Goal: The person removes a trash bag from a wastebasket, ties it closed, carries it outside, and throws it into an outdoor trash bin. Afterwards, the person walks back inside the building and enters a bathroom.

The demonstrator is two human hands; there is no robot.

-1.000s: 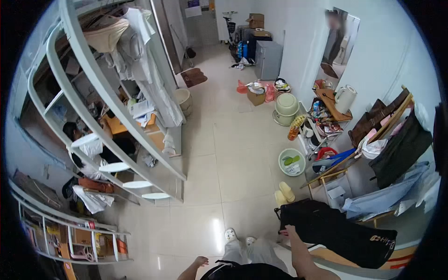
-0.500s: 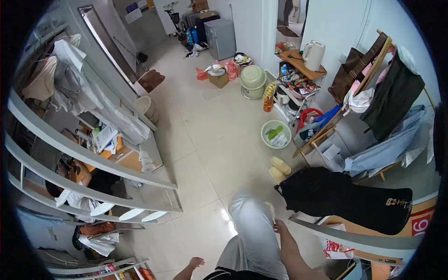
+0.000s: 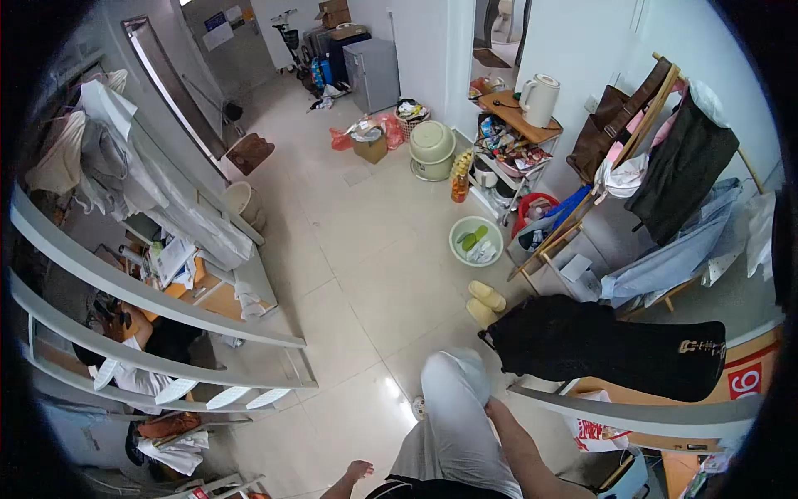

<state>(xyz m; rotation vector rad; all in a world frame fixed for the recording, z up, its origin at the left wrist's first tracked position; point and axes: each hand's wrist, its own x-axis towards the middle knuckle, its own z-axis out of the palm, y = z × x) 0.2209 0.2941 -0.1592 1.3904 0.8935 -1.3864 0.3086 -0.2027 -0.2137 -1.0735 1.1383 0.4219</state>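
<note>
Below me are my legs in pale grey trousers (image 3: 455,416), one knee raised. My left hand (image 3: 360,471) is held out at the lower middle, fingers loosely extended and nothing in it. Tight against the outer side of the raised knee is my right hand (image 3: 497,412); its fingers are mostly hidden by the trouser leg. Part of a light shoe or slipper (image 3: 418,407) shows on the tiles left of the knee. Closest to my right arm hangs a black garment bag with a guitar print (image 3: 615,345), over a grey bed rail (image 3: 632,422).
Yellow slippers (image 3: 485,303) and a green basin (image 3: 475,241) lie ahead on the floor. A trolley (image 3: 519,162) with a kettle (image 3: 540,98) and a wooden clothes rack (image 3: 573,224) stand right. Curved bunk rails (image 3: 158,283) line the left, with a person (image 3: 133,333) below.
The whole view has shifted, so the room's things sit slightly further left. Footwear that showed right of my knee is gone from there, and a foot now shows left of it.
</note>
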